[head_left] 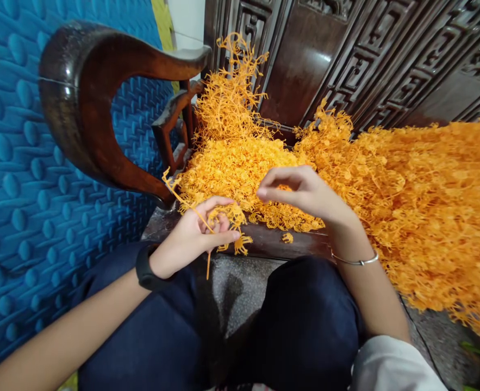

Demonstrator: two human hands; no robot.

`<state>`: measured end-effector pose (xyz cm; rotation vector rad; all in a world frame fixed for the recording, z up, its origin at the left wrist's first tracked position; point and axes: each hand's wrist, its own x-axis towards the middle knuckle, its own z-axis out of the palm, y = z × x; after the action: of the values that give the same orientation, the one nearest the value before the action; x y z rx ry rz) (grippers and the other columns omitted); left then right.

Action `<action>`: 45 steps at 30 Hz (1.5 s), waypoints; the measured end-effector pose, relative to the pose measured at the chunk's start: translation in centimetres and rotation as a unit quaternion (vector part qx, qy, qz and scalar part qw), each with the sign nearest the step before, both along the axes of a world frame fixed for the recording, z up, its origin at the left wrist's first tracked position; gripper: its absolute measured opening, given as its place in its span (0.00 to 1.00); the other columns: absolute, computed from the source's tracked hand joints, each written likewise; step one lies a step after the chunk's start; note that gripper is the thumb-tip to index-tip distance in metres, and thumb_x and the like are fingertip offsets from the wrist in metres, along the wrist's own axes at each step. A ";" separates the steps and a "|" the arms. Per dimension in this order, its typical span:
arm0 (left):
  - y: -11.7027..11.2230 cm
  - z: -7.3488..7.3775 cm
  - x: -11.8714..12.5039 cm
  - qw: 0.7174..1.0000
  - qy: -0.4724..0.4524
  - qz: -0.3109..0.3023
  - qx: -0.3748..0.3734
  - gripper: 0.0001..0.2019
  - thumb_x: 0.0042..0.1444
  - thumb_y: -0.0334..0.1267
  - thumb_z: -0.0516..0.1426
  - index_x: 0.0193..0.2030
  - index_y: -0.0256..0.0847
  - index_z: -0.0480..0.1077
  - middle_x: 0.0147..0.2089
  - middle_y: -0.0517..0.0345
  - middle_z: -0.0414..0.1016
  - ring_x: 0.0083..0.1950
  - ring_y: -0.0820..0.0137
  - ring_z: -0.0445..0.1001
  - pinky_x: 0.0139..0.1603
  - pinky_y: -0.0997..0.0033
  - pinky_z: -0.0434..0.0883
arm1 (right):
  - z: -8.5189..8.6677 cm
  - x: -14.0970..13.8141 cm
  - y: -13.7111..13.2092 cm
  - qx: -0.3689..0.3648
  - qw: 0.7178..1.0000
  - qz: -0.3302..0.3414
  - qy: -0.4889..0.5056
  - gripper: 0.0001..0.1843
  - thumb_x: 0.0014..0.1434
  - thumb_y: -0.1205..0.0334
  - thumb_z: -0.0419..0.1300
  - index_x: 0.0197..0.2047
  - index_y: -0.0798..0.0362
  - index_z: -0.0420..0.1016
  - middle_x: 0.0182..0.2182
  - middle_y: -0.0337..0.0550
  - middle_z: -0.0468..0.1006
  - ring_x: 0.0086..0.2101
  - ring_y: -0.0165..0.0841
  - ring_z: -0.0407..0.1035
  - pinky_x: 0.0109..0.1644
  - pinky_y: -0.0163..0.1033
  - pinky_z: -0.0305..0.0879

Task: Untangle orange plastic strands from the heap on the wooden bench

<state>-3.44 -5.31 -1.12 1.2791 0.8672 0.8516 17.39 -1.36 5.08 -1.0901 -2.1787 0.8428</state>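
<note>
My left hand (pixel 209 227) is curled around several small orange branched plastic pieces (pixel 235 214). A thin orange stem (pixel 182 201) crosses its palm, one end sticking up to the left and the other hanging below the fingers. My right hand (pixel 294 189) hovers to the right, above the near side of the loose orange pile (pixel 240 163). Its thumb and bent fingers come together at the tips; whatever may be between them is too small to make out. A single orange piece (pixel 287 238) lies on the dark wooden seat edge (pixel 264 239).
A curved wooden armrest (pixel 76 108) rises at the left, before a blue textured mat (pixel 11 217). Behind the pile stands a carved dark wooden backrest (pixel 300 60). A larger heap of orange strands (pixel 439 206) fills the right side. My knees (pixel 305 309) are just below the seat.
</note>
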 end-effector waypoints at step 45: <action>0.6 0.9 -1.4 0.981 0.128 -0.057 0.136 0.09 0.55 0.38 0.54 0.26 0.38 0.67 0.23 0.64 0.61 0.25 0.78 0.58 0.23 0.81 0.55 | 0.2 1.1 -0.1 -0.217 0.972 0.017 0.086 0.08 0.47 0.72 0.56 0.34 0.54 0.66 0.22 0.34 0.66 0.23 0.23 0.58 0.27 0.32 0.53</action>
<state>-4.80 -4.69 -0.23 1.6896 0.8890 0.7424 18.45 -1.44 5.29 -1.1290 -1.9201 1.4208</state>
